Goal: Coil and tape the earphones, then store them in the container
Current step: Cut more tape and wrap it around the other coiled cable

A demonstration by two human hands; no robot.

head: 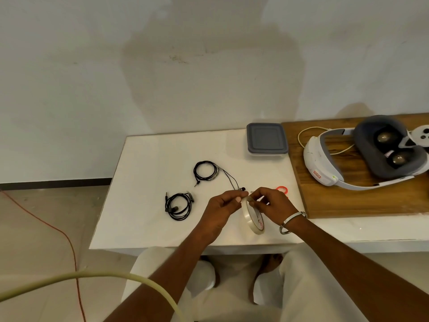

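Observation:
Two coiled black earphones lie on the white table point(148, 228). One coil point(206, 171) lies further back, with clear tape on its right side and its earbud wires trailing toward my hands. The other coil point(178, 206) lies nearer, to the left. Over the table's front right part I hold a roll of clear tape point(251, 217) upright. My right hand point(272, 206) grips the roll at its top. My left hand point(224, 206) pinches at the roll's top edge. A closed container with a grey lid point(267, 140) sits at the back right of the table.
An orange-handled pair of scissors point(282, 189) lies partly hidden behind my right hand. A wooden board point(329, 203) to the right carries a white headset point(366, 154). A red cable point(58, 231) runs over the floor at left, and a pale cable point(92, 275) crosses the foreground.

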